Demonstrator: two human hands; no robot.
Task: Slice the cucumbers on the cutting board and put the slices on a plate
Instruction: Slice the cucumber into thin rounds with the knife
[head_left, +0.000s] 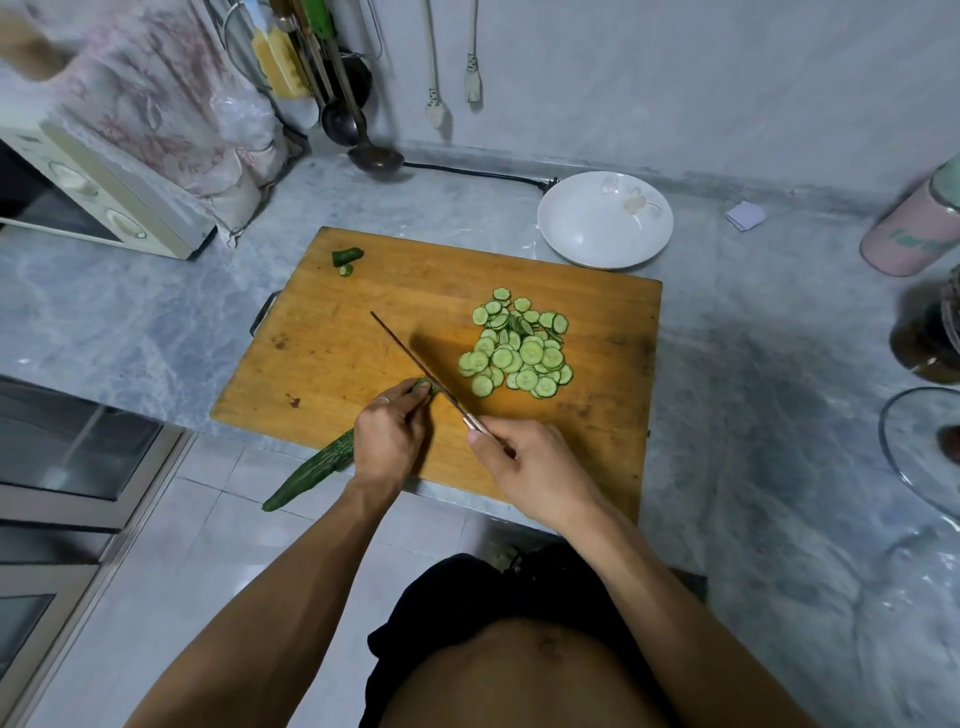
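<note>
A long green cucumber lies across the near left corner of the wooden cutting board, its tail hanging over the counter edge. My left hand grips its cut end with curled fingers. My right hand holds a knife by the handle, the blade edge-on against the cucumber's cut end next to my left fingertips. A pile of several thin cucumber slices lies on the board to the right of the blade. A white plate with a flower print stands beyond the board's far right corner and holds nothing.
Two cucumber end pieces lie at the board's far left corner. A microwave under a cloth stands at the left; ladles hang at the back. A pink canister, a dark jar and a glass bowl stand at the right.
</note>
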